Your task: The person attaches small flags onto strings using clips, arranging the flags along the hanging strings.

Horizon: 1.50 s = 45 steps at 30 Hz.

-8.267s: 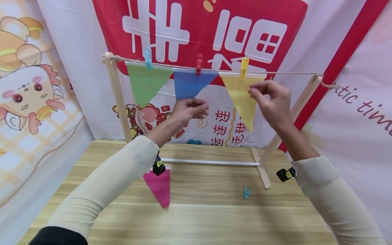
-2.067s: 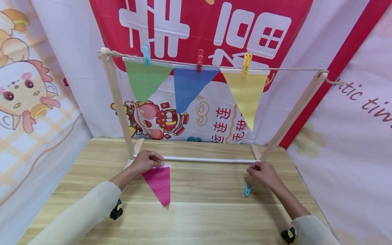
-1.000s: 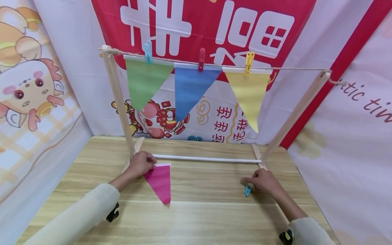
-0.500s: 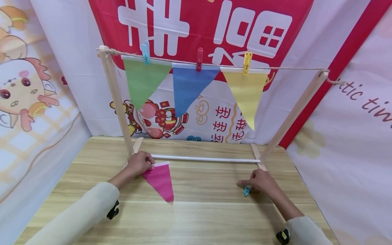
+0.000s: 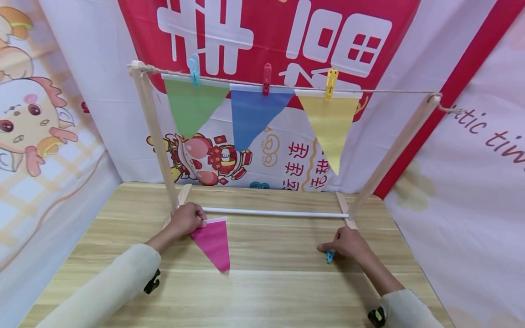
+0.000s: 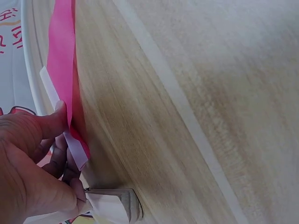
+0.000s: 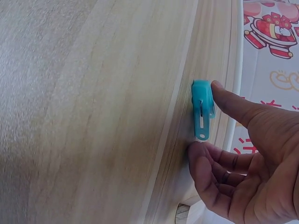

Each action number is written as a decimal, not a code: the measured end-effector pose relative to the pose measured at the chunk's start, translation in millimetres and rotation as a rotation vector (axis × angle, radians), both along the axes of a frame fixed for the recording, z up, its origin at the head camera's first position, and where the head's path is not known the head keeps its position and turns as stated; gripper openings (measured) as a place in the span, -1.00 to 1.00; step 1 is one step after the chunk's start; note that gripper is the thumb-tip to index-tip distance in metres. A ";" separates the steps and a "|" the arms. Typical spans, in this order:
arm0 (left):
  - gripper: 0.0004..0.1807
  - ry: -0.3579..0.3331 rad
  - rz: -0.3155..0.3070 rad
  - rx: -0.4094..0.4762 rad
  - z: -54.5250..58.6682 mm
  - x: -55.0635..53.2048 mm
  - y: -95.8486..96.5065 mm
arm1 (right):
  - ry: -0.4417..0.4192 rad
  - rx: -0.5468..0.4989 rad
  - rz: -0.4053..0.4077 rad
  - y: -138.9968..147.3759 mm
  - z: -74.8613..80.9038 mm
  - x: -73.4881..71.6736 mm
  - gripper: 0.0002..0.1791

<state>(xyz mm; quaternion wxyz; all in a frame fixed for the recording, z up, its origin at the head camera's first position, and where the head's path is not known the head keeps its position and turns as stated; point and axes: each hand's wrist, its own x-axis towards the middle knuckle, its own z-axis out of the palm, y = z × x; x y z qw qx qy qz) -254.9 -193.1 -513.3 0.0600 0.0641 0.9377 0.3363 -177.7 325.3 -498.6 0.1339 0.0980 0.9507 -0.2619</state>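
Note:
My left hand point(image 5: 186, 219) pinches the white top band of a pink triangular pennant point(image 5: 215, 241) at its left corner. In the left wrist view the thumb lies over the band, and the pink cloth point(image 6: 61, 51) bends up off the table. My right hand point(image 5: 350, 242) is low over the table on the right, thumb and forefinger at a small blue clothespin point(image 5: 330, 257). The right wrist view shows this clothespin point(image 7: 202, 109) between them, the thumb tip along its upper side and the forefinger right at its lower end; the other fingers are curled.
A twine line point(image 5: 393, 91) runs between two wooden posts point(image 5: 153, 136). Green point(image 5: 194, 107), blue point(image 5: 256, 114) and yellow pennants point(image 5: 330, 123) hang from it, held by blue, red and yellow clothespins. A white rod point(image 5: 275, 212) joins the posts low down. A printed cloth backs the table.
Both hands have come down from the hung pennants to the table. The left hand has taken the pink pennant's corner and shifted it slightly. The right hand has closed in on the blue clothespin, which has turned.

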 end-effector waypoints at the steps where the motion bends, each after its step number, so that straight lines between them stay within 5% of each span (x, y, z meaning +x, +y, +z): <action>1: -0.94 -0.001 0.004 -0.001 0.4 0.6 0.4 | 0.001 0.008 -0.001 0.0 -0.1 0.9 -0.36; 13: -0.82 -0.013 0.015 -0.021 -14.5 -9.9 -8.7 | -0.018 -0.048 0.052 2.3 3.9 0.9 -0.44; 18: -0.84 -0.005 0.004 -0.034 -8.2 -4.5 -6.8 | -0.022 -0.077 0.151 11.4 1.7 -5.9 -0.46; 24: -0.87 0.002 -0.002 -0.048 1.4 0.1 -1.9 | -0.016 -0.023 0.154 0.9 19.8 -3.5 -0.52; 36: -0.93 -0.001 -0.078 0.092 6.3 -5.0 9.3 | -0.031 -0.151 0.209 5.3 28.5 -15.6 -0.82; 45: -0.93 -0.022 -0.054 0.210 12.3 -12.1 19.9 | -0.035 -0.310 0.235 12.7 39.2 -20.9 -0.78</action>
